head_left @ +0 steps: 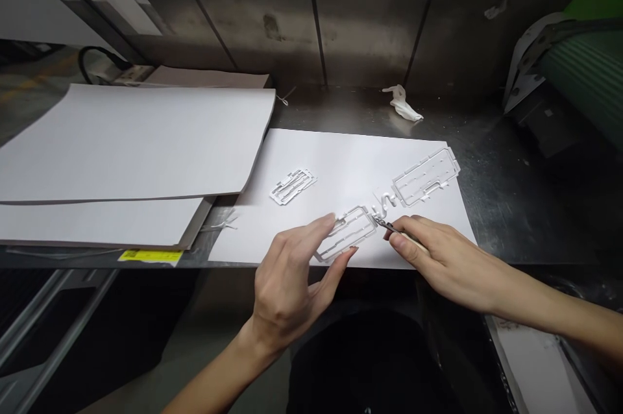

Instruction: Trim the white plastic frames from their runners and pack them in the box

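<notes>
Between the thumb and fingers of my left hand is a thin white plastic frame with long slots, held by its edges. My right hand is closed around small cutting pliers, whose jaws meet the frame's right end. Just past the jaws lies a curled white plastic sprue, running towards a second slotted white frame at the right. More slotted white pieces lie together to the left. All of these are on or just above a white sheet.
Large stacked white sheets cover the left of the dark metal bench. A crumpled white scrap lies near the back metal wall. A green ribbed roller or belt stands at the right. A yellow label marks the front edge.
</notes>
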Demonstrator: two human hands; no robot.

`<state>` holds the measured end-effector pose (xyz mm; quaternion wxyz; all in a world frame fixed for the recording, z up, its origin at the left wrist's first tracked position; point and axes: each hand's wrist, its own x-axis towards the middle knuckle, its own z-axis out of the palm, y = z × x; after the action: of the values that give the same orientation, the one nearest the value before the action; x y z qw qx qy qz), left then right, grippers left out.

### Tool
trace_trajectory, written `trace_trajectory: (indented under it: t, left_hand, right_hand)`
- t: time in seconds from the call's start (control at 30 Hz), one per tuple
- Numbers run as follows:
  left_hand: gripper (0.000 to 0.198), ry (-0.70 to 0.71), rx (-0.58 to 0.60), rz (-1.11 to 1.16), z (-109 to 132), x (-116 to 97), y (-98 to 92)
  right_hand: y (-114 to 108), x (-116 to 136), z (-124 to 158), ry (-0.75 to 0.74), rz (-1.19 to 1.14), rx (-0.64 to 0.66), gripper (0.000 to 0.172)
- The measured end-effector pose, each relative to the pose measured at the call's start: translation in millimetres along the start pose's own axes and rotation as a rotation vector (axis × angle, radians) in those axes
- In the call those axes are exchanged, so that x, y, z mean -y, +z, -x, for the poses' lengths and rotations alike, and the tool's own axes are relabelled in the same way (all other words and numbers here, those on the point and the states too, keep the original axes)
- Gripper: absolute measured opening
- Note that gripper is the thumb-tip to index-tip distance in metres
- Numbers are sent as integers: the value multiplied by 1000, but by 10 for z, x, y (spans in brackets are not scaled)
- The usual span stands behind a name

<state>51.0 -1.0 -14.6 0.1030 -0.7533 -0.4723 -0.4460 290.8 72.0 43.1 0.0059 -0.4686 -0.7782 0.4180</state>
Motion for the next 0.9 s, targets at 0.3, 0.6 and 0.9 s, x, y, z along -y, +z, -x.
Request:
trace_trajectory:
  t: [0.3, 0.6, 0.9]
  left_hand:
    - [61, 7, -27, 39, 0, 20, 86]
    - [66, -242, 142, 12, -13, -2, 237]
    - [71, -218, 268, -115, 165, 156, 199]
  right_hand:
    - [6, -41, -14, -71, 7, 2, 59]
    - [55, -140, -137, -79, 111, -57, 54]
    - [142, -585, -163, -194, 438, -290, 46]
